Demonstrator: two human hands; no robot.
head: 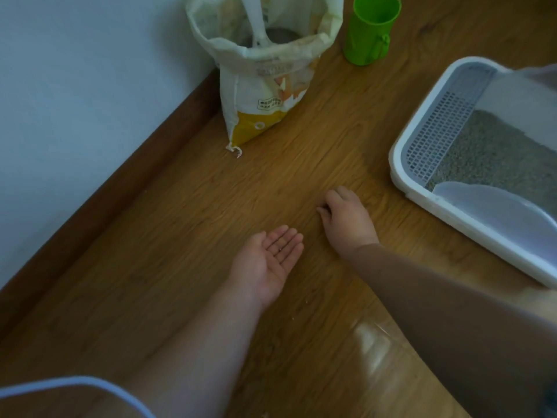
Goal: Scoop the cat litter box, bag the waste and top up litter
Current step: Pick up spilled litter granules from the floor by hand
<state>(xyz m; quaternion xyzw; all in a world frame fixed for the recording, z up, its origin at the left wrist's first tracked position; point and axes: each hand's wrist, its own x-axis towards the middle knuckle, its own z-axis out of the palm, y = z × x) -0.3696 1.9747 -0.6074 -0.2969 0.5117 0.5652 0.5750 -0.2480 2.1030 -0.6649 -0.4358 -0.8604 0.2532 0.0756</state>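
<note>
Right hand [346, 220] pinched stray litter off the floor [180, 236] mid-frame, left hand [268, 260] cupped open (keep it level, probably).

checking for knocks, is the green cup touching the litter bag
Apart. The head view shows a strip of bare floor between the green cup and the litter bag.

Green cup [372, 28] upright on wood floor [168, 242], white wall [75, 101] behind.
</note>
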